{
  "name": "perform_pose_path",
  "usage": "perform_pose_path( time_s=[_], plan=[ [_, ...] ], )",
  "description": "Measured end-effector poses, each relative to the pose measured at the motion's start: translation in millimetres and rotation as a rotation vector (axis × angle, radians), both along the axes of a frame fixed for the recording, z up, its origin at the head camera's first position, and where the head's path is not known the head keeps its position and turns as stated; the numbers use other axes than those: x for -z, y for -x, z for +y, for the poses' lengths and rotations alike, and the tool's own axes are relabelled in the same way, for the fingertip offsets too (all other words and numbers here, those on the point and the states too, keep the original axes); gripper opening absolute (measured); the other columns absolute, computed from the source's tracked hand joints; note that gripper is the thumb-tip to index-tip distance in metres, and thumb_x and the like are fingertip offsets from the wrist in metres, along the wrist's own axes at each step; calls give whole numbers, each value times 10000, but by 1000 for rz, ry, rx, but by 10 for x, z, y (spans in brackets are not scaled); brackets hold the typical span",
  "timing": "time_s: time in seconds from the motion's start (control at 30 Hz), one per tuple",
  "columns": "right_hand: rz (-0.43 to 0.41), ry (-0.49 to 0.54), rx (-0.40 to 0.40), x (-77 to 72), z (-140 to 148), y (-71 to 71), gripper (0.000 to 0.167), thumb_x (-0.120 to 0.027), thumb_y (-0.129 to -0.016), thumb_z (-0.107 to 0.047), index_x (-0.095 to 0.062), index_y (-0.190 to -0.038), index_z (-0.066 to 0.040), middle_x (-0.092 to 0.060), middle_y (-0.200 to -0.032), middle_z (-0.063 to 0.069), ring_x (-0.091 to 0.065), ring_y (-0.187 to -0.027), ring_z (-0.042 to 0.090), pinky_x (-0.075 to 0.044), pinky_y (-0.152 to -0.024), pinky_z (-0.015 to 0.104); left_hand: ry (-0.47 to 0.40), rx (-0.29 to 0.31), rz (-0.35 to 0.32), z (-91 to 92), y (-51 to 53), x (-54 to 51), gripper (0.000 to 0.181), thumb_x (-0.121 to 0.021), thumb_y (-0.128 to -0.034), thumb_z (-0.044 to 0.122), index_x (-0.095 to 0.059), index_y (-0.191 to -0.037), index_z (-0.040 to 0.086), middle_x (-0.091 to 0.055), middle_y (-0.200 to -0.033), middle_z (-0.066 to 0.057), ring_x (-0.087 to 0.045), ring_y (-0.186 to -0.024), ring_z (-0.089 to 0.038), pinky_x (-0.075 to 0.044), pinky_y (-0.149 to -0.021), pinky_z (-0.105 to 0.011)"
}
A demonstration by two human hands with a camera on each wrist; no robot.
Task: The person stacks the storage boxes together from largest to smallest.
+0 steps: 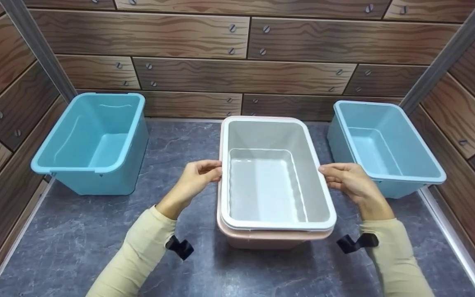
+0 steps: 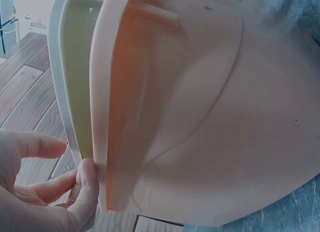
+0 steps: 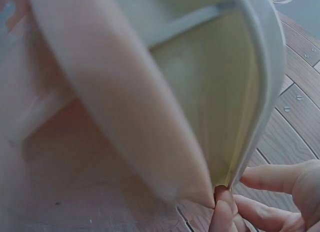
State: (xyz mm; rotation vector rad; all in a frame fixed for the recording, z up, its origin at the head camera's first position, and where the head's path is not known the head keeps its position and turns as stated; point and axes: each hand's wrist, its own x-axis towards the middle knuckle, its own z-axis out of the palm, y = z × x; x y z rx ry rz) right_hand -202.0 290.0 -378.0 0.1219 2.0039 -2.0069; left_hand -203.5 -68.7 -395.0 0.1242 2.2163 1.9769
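Observation:
In the head view a white plastic bin [image 1: 258, 185] sits nested inside a pink bin [image 1: 262, 242], mid-table. My left hand [image 1: 198, 175] holds the white bin's left rim; in the left wrist view its fingers [image 2: 85, 184] reach under that rim, and the thumb lies close to the outer edge. On the opposite side my right hand [image 1: 351, 181] pinches the right rim. The right wrist view shows its fingertips [image 3: 225, 207] in the gap between the two rims, with the thumb against the white one. Most of the pink bin's inside is hidden.
A teal bin [image 1: 134, 148] stands at the left and a light blue bin [image 1: 338, 142] at the right, both with nothing visible inside. Wood-patterned walls [image 1: 192, 37] enclose the dark marbled tabletop [image 1: 171, 144] at the back and sides.

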Motion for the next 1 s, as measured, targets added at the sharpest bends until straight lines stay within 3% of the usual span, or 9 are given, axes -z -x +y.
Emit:
perform_pose_path(
  time_s=[0.27, 1.0],
  plan=[
    [-3, -39, 15, -8, -13, 0, 206, -612, -921, -84, -699, -764, -186, -721, -720, -73, -680, -686, 41, -580, -670, 166, -4, 1, -16, 1, 3, 11, 325, -585, -911, 58, -618, -1197, -93, -662, -1175, -262, -654, -870, -77, -586, -859, -257],
    [-17, -26, 46, -11, -42, 54, 232, -612, -913, -45, -694, -731, -164, -710, -680, -66, -668, -639, 37, -573, -623, 158, -6, -25, -10, 27, 46, 15, 318, -572, -918, 33, -605, -1197, -118, -652, -1155, -291, -647, -847, -83, -593, -862, -284]
  ],
)
